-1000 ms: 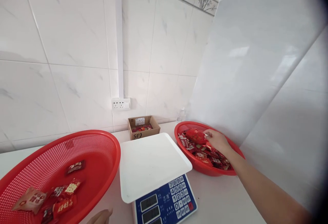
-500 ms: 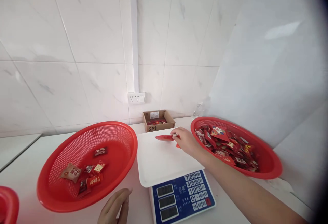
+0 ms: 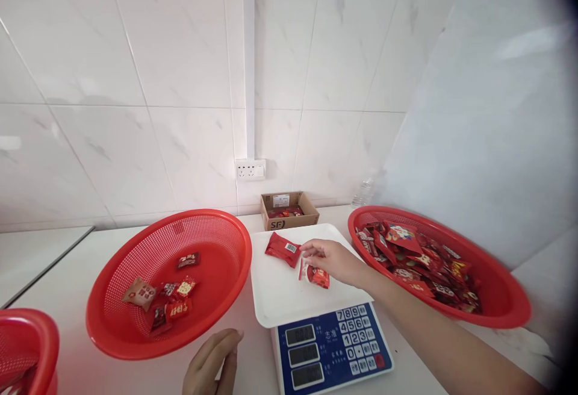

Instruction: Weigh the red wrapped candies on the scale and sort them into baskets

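The right hand [image 3: 335, 261], fingers narrow and their grip impossible to tell, is so near the large packet [image 3: 280, 249] and small packet [image 3: 318, 277] on the white tray [image 3: 282, 301] that a careless brush could shift them, while the left hand [image 3: 211, 362] curls loosely, empty.

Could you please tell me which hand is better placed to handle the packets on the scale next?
Probably the right hand: it is over the scale, fingertips close to both packets, though contact is unclear. The left hand is beside the scale, farther from them.
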The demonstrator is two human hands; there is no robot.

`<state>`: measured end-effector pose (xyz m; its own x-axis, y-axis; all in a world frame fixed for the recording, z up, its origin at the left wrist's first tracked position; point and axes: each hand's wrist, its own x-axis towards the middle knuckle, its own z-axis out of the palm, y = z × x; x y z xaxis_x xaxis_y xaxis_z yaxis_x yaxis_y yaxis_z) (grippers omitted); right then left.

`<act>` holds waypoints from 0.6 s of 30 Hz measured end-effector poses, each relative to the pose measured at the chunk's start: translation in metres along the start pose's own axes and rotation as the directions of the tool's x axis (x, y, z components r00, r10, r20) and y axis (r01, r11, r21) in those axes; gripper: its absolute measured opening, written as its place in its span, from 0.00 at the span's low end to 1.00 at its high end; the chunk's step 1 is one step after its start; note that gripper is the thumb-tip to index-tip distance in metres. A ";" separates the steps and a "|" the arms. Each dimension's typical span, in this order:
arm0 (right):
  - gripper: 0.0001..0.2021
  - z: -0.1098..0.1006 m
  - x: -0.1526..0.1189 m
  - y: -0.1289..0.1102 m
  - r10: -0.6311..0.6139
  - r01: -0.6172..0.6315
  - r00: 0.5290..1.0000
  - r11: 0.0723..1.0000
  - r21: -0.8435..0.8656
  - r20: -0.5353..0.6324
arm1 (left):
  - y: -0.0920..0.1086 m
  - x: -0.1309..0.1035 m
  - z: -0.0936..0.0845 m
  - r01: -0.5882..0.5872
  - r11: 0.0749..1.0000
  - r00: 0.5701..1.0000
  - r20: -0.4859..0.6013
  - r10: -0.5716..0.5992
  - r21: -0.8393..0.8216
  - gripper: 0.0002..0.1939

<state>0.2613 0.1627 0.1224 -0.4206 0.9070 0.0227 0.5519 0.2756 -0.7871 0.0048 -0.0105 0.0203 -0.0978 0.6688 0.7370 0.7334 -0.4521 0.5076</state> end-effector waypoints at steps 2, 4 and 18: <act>0.13 0.004 0.002 0.000 0.003 -0.010 0.997 0.994 -0.105 -0.075 | -0.003 0.003 -0.003 -0.065 0.997 0.997 0.043 0.064 0.028 0.09; 0.14 0.009 0.004 -0.003 -0.035 0.015 0.991 0.988 -0.155 -0.127 | -0.005 0.003 -0.003 -0.080 0.996 0.995 0.059 0.077 0.041 0.09; 0.24 0.042 0.014 -0.008 -0.198 0.198 0.979 0.892 -0.407 0.042 | -0.001 -0.004 0.009 0.087 0.995 0.995 -0.052 -0.090 -0.053 0.11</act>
<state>0.2206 0.1602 0.1037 -0.5515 0.8203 0.1516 0.7020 0.5546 -0.4468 0.0109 -0.0071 0.0132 -0.1981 0.6753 0.7105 0.6853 -0.4229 0.5929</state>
